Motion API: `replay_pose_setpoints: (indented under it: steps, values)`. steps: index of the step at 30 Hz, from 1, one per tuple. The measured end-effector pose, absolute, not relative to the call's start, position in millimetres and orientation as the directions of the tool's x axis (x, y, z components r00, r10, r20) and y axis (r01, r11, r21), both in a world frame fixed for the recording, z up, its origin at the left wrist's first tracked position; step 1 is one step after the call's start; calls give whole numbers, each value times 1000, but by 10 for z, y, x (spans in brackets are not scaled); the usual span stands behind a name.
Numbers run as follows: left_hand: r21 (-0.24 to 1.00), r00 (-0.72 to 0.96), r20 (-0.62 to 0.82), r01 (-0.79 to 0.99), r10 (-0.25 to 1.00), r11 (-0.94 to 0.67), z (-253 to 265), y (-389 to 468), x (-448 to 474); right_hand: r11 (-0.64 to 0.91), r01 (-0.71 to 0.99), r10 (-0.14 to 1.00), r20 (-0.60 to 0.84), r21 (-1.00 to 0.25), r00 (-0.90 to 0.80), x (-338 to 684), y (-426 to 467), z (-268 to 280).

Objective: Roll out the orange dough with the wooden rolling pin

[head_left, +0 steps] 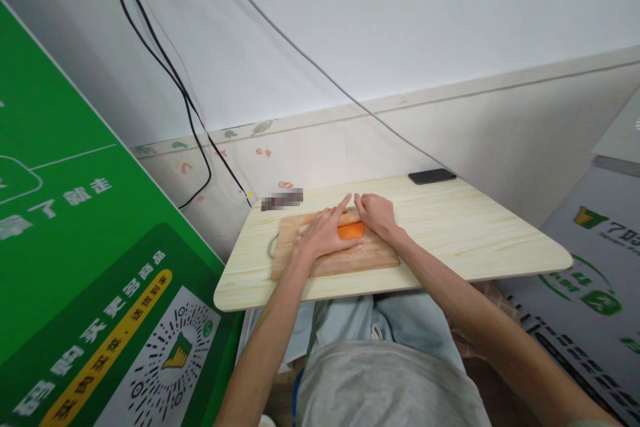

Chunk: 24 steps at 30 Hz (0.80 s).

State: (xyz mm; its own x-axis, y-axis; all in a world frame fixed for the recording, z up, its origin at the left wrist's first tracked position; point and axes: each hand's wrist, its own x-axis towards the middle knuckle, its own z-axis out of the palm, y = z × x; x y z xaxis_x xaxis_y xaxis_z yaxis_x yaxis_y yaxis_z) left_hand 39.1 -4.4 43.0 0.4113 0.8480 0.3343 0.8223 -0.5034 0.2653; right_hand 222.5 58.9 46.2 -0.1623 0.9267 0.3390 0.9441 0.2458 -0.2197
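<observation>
A wooden cutting board point(295, 267) lies near the table's front edge, with a metal loop at its left end. An orange piece point(351, 231) is on the board between my hands; its kind is unclear, and both ends are partly covered. My left hand point(324, 235) rests over its left side, fingers stretched away from me and thumb apart along the near edge. At its right end is my right hand point(377, 215), fingers curled in and thumb raised. A tan strip point(349, 217) shows just behind the orange piece. What the right fingers enclose is hidden.
On the pale wooden table point(480, 233), a black phone point(432, 176) lies at the back right. A pixelated dark object point(283, 199) sits at the back left. Cables point(185, 90) hang along the wall. A green printed panel point(125, 267) stands to the left.
</observation>
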Motion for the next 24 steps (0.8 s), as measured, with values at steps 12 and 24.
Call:
replay_pose_setpoints:
  steps: [12, 24]
  values:
    - [173, 379, 350, 873, 857, -457, 457, -34, 357, 198, 947, 940, 321, -252, -111, 2202, 585, 465]
    - [162, 310, 270, 919, 912, -361, 484, -63, 382, 183, 948, 946, 308, -261, -98, 2207, 579, 465]
